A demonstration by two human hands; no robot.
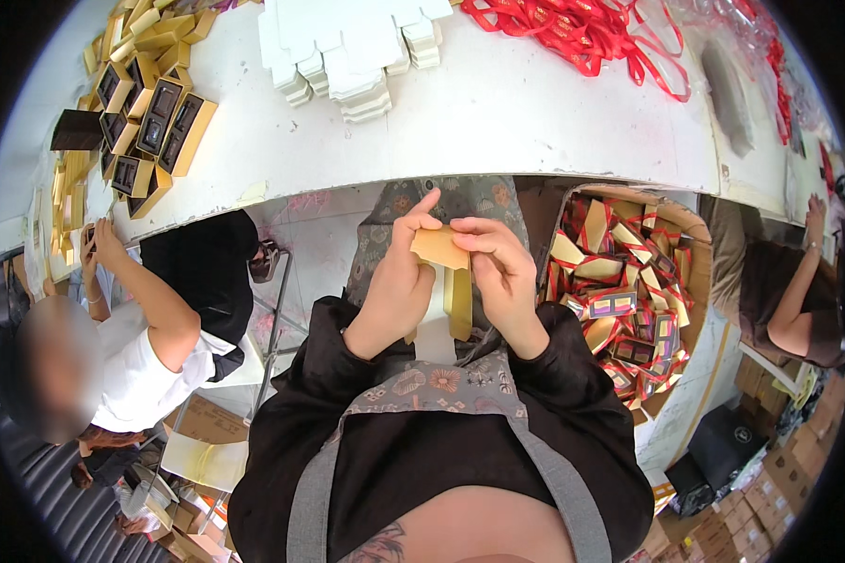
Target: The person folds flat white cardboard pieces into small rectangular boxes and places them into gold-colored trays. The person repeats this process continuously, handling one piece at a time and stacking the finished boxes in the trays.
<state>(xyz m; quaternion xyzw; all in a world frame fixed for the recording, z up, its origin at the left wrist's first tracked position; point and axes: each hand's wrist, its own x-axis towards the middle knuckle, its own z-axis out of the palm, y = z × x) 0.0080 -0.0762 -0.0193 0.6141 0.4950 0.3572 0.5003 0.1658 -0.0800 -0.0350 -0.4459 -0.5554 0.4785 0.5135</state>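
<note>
Between my hands, over my lap, is a small gold paperboard box (440, 247), partly folded. Its white inside panel and a gold side flap hang down toward my apron. My left hand (397, 286) grips the box's left edge, the index finger pointing up past it. At the upper right edge, my right hand (505, 277) pinches the board between thumb and fingers. The lower parts of the box are partly hidden by my hands.
A white table (498, 131) curves ahead, bearing stacked white die-cut cards (352, 47), red ribbons (582, 33) and gold boxes with dark inserts (164, 122). A large carton (699, 263) of ribboned boxes stands at my right. Co-workers sit left (141, 366) and right (789, 300).
</note>
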